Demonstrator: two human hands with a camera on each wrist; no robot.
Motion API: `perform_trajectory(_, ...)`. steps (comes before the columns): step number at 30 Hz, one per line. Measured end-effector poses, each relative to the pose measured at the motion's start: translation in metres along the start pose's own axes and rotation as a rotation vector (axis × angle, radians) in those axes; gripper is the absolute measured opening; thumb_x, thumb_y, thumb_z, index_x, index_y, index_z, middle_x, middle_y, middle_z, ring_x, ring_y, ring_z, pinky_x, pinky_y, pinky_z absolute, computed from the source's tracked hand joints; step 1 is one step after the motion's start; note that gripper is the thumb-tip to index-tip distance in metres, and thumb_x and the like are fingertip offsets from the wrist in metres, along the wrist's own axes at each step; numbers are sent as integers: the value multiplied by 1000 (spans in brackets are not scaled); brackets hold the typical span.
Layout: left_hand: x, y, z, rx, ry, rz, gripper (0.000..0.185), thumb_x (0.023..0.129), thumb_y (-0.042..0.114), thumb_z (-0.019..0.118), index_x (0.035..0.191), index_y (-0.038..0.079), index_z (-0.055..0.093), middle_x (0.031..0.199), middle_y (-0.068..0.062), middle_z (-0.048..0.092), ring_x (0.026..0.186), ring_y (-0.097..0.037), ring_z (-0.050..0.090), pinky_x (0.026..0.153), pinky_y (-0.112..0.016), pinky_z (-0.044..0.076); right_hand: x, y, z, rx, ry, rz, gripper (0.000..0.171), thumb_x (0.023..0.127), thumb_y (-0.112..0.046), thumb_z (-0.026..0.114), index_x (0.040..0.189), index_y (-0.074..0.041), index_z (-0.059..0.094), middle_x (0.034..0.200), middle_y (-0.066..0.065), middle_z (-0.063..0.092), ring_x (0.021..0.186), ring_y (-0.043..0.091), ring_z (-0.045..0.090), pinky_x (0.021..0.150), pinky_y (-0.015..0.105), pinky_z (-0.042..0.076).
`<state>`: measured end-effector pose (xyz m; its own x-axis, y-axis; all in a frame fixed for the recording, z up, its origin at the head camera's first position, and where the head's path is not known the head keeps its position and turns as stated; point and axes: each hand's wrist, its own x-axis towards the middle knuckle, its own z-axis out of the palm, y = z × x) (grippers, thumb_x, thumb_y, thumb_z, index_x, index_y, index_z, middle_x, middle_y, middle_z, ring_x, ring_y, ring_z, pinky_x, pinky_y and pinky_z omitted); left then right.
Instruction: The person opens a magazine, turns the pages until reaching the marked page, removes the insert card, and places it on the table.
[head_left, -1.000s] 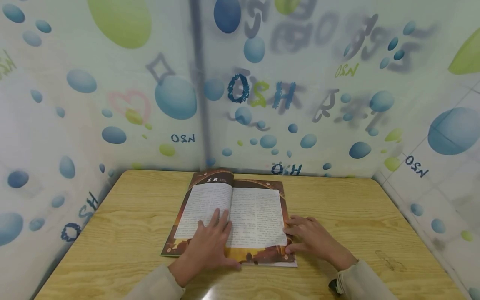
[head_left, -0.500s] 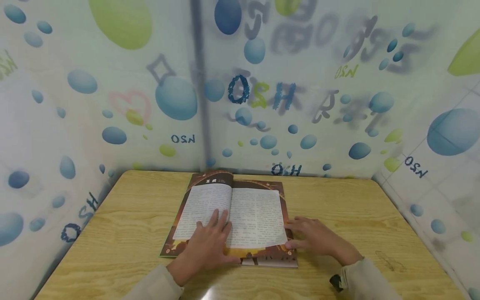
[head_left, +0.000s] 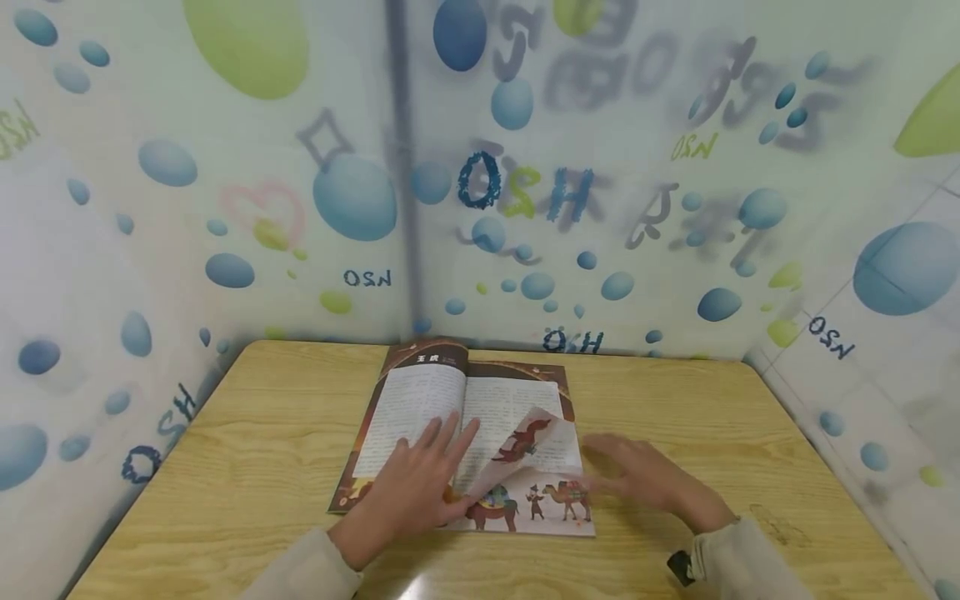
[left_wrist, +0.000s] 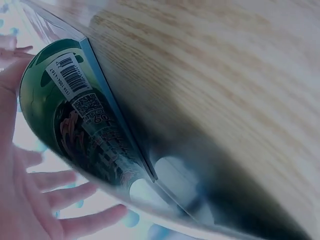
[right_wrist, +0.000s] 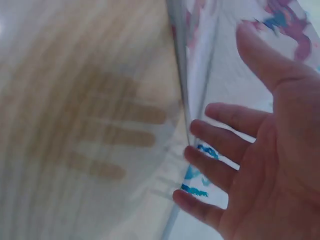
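Wall (head_left: 675, 250) print "OSN" — left hand (head_left: 408, 492) flat on magazine (head_left: 420, 400); right hand (head_left: 645, 479) fingers apart.

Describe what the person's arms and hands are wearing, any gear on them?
Both hands are bare: no gloves or rings visible on the left hand or the right hand. Each forearm is covered by a light beige long sleeve ending at the wrist. A small dark device sits at the right sleeve's cuff, too small to identify. No cables show.
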<state>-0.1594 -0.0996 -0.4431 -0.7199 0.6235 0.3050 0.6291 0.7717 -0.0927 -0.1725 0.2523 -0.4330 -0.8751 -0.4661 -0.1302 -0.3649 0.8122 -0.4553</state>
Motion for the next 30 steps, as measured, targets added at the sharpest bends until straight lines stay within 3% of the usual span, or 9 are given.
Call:
perform_trajectory(5,3,0,-3,-27,45,38,97,81,55,73,159,23,24,162,-18,22,136,-38,43,81,-63,53,-2,-1,11,-71,-64,-107,95,76,-68,70,149,-12,46,156,14,39,144,44,29,108,69,25)
perform_trajectory(9,6,-1,-6,-7,55,116,96,79,47,78,158,29,28,166,-12,9,149,-35,21,101,-70,36,-3,0,17,-113,-65,-177,95,75,-70,69,149,-15,47,158,13,35,146,44,25,108,68,25)
perform_trajectory(13,8,-2,-8,122,47,225,84,80,44,75,154,29,39,165,-6,19,152,-30,13,113,-68,16,-2,0,18,-119,-60,-191,94,74,-69,71,148,-15,49,157,14,37,145,45,26,107,68,26)
perform_trajectory(16,9,-1,-8,187,43,275,72,82,44,71,149,29,47,162,-4,29,151,-30,16,115,-66,10,-1,1,19,-115,-70,-182,94,73,-70,71,147,-15,50,157,13,38,146,44,25,107,69,25)
perform_trajectory(24,11,-1,-7,225,18,325,45,87,41,66,130,28,67,155,-4,43,150,-27,24,117,-61,12,-1,-1,17,-116,-67,-184,94,73,-68,72,147,-15,50,155,15,39,144,48,25,105,74,23)
perform_trajectory(30,11,-1,-5,240,-12,350,31,86,39,66,112,25,75,146,-5,53,145,-27,34,117,-58,20,-1,-2,15,-98,-81,-170,94,74,-68,72,148,-15,49,157,14,38,145,47,24,106,73,21)
